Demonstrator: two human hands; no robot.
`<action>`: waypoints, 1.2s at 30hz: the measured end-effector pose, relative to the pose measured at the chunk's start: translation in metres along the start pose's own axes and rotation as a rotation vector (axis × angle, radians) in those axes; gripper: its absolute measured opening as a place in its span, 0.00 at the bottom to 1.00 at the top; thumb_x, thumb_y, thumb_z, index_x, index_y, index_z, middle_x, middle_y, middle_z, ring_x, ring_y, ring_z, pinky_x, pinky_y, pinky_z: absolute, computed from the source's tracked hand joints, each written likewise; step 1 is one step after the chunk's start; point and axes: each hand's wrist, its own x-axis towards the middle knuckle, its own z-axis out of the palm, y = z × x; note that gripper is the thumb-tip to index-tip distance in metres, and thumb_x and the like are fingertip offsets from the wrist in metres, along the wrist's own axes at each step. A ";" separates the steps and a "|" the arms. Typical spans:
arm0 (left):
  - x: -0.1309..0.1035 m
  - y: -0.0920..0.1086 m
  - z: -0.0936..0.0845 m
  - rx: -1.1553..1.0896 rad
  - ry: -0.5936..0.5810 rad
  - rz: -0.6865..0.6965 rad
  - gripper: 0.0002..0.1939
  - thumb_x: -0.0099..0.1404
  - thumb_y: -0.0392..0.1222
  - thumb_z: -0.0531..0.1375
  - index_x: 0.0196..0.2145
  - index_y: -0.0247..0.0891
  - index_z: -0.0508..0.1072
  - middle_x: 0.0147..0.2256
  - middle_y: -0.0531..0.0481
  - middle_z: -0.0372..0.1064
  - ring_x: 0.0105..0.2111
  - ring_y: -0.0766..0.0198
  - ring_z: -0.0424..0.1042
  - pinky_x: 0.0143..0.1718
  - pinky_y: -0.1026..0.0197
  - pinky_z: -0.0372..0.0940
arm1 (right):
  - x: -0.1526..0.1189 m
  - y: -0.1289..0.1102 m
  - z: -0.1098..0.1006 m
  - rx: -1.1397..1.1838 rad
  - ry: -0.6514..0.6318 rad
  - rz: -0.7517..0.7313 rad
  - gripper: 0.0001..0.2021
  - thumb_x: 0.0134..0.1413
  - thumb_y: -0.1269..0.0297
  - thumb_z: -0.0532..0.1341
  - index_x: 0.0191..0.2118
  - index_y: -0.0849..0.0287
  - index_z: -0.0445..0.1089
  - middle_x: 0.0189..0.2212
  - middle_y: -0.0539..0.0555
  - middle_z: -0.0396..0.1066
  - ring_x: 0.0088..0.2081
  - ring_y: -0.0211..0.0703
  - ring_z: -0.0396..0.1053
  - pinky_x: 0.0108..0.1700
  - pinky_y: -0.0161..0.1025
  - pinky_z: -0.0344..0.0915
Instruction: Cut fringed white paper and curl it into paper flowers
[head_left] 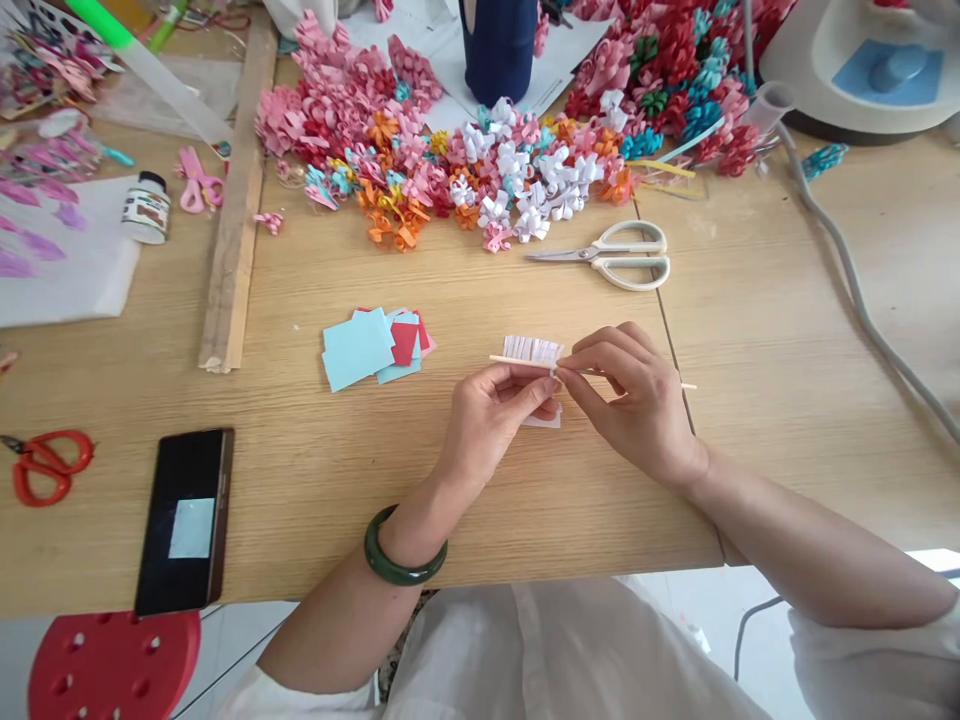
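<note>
Over the middle of the table, a strip of white paper (pixel 531 348) with a cut fringe is pinched between the thumb and fingers of my left hand (pixel 491 410). A thin pale stick (pixel 517 361) lies across the fringe and runs on behind the fingers of my right hand (pixel 637 395), which are closed around it. The fingertips of both hands meet where stick and paper touch. Another white paper edge (pixel 547 420) shows below my left fingers; whether it is a separate piece I cannot tell. To the left lie small light blue, red and pink paper rectangles (pixel 358 350).
Curled paper flowers (pixel 495 170) in many colours are heaped along the back, around a dark blue cylinder (pixel 496 50). White-handled scissors (pixel 630 256) lie before them. Leftward are a wooden bar (pixel 238 220), a small jar (pixel 146 208), a phone (pixel 184 520) and red-handled scissors (pixel 49 466). A grey cable (pixel 855 280) crosses the right.
</note>
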 end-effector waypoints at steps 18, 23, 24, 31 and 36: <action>0.004 0.001 -0.006 0.029 -0.024 0.054 0.11 0.59 0.45 0.69 0.36 0.35 0.81 0.26 0.51 0.76 0.26 0.69 0.75 0.32 0.66 0.73 | 0.002 0.000 -0.002 -0.030 -0.081 0.022 0.05 0.63 0.68 0.61 0.35 0.59 0.74 0.31 0.54 0.75 0.33 0.43 0.67 0.31 0.41 0.63; 0.004 0.006 -0.006 -0.046 -0.051 -0.029 0.08 0.58 0.42 0.69 0.36 0.37 0.82 0.28 0.51 0.77 0.28 0.68 0.75 0.33 0.66 0.74 | 0.002 0.000 -0.002 -0.031 -0.056 -0.003 0.05 0.63 0.68 0.62 0.35 0.58 0.74 0.31 0.54 0.75 0.34 0.44 0.66 0.32 0.41 0.62; 0.004 0.007 -0.006 -0.055 -0.052 -0.037 0.08 0.58 0.42 0.69 0.35 0.37 0.82 0.28 0.51 0.77 0.28 0.68 0.76 0.33 0.66 0.74 | 0.001 0.000 -0.002 -0.032 -0.050 -0.009 0.05 0.62 0.68 0.62 0.35 0.58 0.73 0.31 0.54 0.75 0.34 0.44 0.66 0.32 0.41 0.63; 0.005 0.004 -0.007 -0.071 -0.046 -0.047 0.10 0.58 0.44 0.70 0.35 0.37 0.83 0.27 0.50 0.78 0.29 0.68 0.76 0.35 0.65 0.74 | 0.001 0.001 -0.001 -0.053 -0.015 -0.044 0.04 0.61 0.68 0.63 0.34 0.58 0.72 0.30 0.54 0.74 0.34 0.44 0.67 0.33 0.41 0.64; 0.006 0.002 -0.009 -0.079 -0.070 -0.063 0.11 0.57 0.45 0.71 0.35 0.37 0.83 0.29 0.49 0.79 0.29 0.68 0.77 0.37 0.64 0.73 | 0.001 0.001 0.000 -0.063 -0.008 -0.060 0.04 0.62 0.69 0.63 0.34 0.57 0.72 0.30 0.53 0.74 0.34 0.44 0.67 0.34 0.41 0.65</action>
